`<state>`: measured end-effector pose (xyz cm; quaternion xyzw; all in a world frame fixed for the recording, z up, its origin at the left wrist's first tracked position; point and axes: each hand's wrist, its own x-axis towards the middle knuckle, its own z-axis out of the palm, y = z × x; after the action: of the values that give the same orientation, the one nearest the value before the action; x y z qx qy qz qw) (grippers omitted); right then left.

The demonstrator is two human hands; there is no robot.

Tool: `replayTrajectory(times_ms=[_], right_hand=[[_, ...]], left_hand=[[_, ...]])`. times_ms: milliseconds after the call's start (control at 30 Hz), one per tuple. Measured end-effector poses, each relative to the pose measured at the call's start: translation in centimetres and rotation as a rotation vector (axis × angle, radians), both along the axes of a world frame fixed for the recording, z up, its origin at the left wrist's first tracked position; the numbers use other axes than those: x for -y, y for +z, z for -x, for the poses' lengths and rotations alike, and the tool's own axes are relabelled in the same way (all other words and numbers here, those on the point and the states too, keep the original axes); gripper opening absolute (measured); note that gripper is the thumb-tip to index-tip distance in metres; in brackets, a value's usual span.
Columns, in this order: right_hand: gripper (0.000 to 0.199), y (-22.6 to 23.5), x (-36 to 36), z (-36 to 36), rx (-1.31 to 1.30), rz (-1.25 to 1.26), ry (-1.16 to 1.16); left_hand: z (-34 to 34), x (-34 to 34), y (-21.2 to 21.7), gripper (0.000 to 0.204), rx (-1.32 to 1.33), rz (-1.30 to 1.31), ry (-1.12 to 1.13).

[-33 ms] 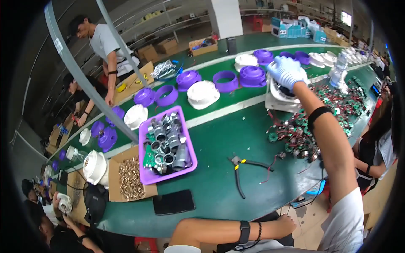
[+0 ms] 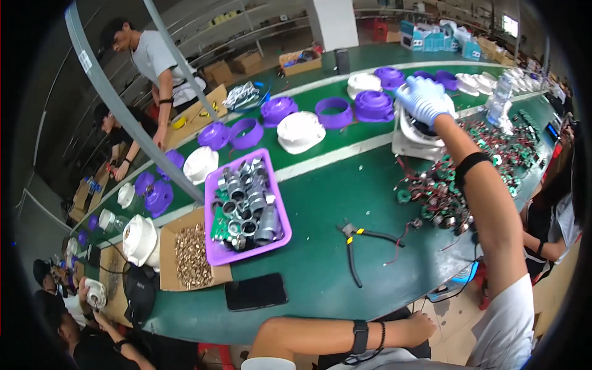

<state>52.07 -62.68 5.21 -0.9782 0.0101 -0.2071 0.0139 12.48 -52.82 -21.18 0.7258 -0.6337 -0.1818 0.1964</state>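
My right hand, in a pale blue-white glove, reaches out to the far right of the bench. Its fingers curve over the top of a white round housing with a dark inside, which the glove partly hides. Low in the picture, my bare left hand is closed in a fist away from the bench top, with nothing seen in it. Beside the white housing spreads a heap of small motors and green circuit boards with red wires. Black cutting pliers with yellow marks lie spread on the bench between my arms.
A purple tray of metal cylinders overlaps a cardboard box of brass-coloured pieces. Nearby lies a black phone. Purple rings and white housings line the green belt. A grey post rises at left; co-workers are beyond.
The view has shifted slightly, so the bench things sit a little further right. Both hands keep the same places and poses.
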Motion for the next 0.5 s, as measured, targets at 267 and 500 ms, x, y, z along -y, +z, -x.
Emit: replayTrajectory(times_ms=[267, 500], right_hand=[[0.043, -1.8, 0.4, -1.3, 0.12, -0.038, 0.069], [0.042, -2.5, 0.8, -2.0, 0.157, -0.032, 0.026]], left_hand=[[-0.4, 1.2, -0.5, 0.03, 0.202, -0.146, 0.176], [-0.5, 2.9, -2.2, 0.036, 0.147, -0.245, 0.123]])
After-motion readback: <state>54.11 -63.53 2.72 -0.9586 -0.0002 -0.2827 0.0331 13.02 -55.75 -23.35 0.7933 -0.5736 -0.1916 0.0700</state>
